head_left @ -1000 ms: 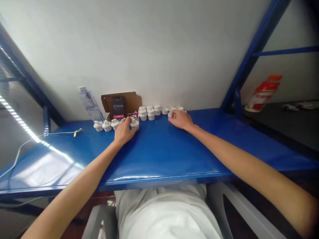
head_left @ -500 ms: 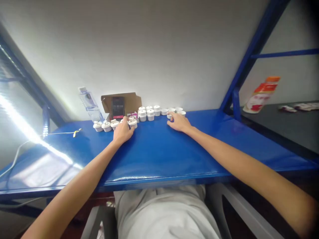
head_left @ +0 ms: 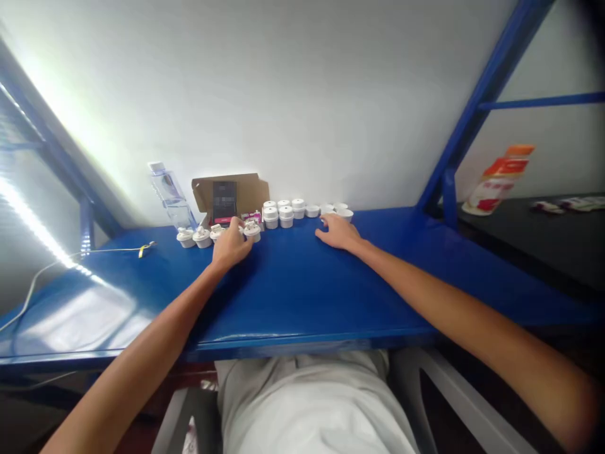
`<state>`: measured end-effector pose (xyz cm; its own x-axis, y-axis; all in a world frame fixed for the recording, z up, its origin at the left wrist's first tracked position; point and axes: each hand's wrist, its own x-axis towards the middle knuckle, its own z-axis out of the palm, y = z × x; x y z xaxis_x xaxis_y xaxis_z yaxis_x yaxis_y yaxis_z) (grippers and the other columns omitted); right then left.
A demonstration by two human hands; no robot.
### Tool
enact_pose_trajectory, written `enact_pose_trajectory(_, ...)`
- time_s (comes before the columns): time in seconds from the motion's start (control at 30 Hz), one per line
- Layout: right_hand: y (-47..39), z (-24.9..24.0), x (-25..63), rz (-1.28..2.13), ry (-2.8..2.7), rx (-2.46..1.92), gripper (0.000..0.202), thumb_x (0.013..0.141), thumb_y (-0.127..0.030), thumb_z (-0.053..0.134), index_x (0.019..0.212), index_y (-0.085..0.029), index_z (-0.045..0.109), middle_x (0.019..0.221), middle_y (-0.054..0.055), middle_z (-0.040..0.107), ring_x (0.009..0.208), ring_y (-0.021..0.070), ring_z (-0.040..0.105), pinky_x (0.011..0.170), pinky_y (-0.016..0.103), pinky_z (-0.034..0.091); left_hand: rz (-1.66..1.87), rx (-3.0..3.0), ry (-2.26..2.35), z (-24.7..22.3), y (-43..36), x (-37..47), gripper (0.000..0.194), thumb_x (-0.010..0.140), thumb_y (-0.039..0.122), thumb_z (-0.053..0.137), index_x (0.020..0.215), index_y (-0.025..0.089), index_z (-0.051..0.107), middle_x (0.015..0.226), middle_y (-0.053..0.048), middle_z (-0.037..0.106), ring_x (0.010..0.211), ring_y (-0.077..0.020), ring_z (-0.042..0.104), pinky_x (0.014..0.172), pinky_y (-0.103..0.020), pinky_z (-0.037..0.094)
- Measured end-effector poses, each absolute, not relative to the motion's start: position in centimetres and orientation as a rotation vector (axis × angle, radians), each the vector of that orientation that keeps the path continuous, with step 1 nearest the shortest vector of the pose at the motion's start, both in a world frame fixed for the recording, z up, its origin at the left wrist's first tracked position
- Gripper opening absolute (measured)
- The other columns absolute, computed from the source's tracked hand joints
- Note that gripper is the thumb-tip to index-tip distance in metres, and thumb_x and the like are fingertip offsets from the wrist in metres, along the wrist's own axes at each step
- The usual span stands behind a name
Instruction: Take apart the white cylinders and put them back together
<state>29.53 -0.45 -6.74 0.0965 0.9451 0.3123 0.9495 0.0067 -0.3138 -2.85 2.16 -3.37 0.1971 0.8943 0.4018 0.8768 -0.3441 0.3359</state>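
My left hand point(head_left: 230, 246) is at a row of white round plastic fittings with knobbed tops point(head_left: 202, 237). Its fingers and thumb close around one fitting, mostly hidden by the hand. Just right of the thumb is another knobbed fitting point(head_left: 252, 231). My right hand point(head_left: 341, 232) reaches over a group of shallow white cups point(head_left: 345, 214), fingers curled down on one at the near left of the group; the hand covers most of it. Between my hands stand several white capped fittings point(head_left: 285, 216), in close rows.
Behind the left row are an open cardboard box point(head_left: 253, 188), a dark phone-like object point(head_left: 224, 200) and a clear bottle point(head_left: 172, 198). A cable point(head_left: 113, 251) crosses the blue table point(head_left: 302, 290) at left. An orange-capped bottle point(head_left: 496, 183) stands on a dark surface at right.
My right hand has moved very slightly and now covers more of the near-left cup. My left hand shifts barely at its place in the row. The wall looks brighter.
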Motion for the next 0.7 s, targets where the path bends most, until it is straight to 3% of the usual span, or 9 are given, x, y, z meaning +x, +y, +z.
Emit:
enact_pose_trajectory(0.3, -0.2, -7.1, 29.9, -0.017, -1.846, -1.857, 0.04, 0.087, -0.036, 0.058, 0.122, -0.018, 0.064, 0.128, 0.01, 0.067, 0.118, 0.0286, 0.061, 0.099, 0.04, 0.049, 1.136, 2.297, 1.949, 0.4, 3.5, -6.9, 0.02, 0.08, 0.034, 0.057, 0.087, 0.019, 0.069, 0.088, -0.007, 0.073, 0.087, -0.0265, 0.067, 0.077, -0.035, 0.049)
enact_pose_trajectory(0.5, -0.7, -5.9, 30.1, -0.232, -1.744, -1.809, 0.037, 0.088, -0.035, 0.056, 0.122, -0.02, 0.064, 0.128, 0.014, 0.063, 0.118, 0.0323, 0.057, 0.103, 0.046, 0.045, 1.113, 2.178, 2.112, 1.3, 4.8, -10.0, 0.032, 0.079, 0.044, 0.061, 0.097, 0.018, 0.065, 0.101, -0.01, 0.071, 0.097, -0.0304, 0.065, 0.087, -0.041, 0.05)
enact_pose_trajectory(0.6, -0.3, -5.5, 31.8, -0.339, -1.588, -1.902, 0.051, 0.084, -0.041, 0.063, 0.129, -0.018, 0.059, 0.137, 0.018, 0.055, 0.127, 0.0396, 0.048, 0.107, 0.055, 0.039, 1.014, 2.185, 2.163, 0.7, 5.8, -11.3, 0.044, 0.077, 0.05, 0.064, 0.107, 0.018, 0.06, 0.112, -0.014, 0.067, 0.108, -0.0338, 0.061, 0.092, -0.044, 0.049)
enact_pose_trajectory(0.7, 0.4, -6.1, 34.2, -0.217, -1.47, -2.012, 0.074, 0.078, -0.051, 0.068, 0.14, -0.015, 0.049, 0.144, 0.022, 0.049, 0.13, 0.0414, 0.048, 0.105, 0.054, 0.042, 0.941, 2.178, 2.171, 0.1, 6.6, -12.0, 0.05, 0.077, 0.053, 0.065, 0.111, 0.017, 0.057, 0.115, -0.016, 0.064, 0.113, -0.0346, 0.059, 0.095, -0.043, 0.048)
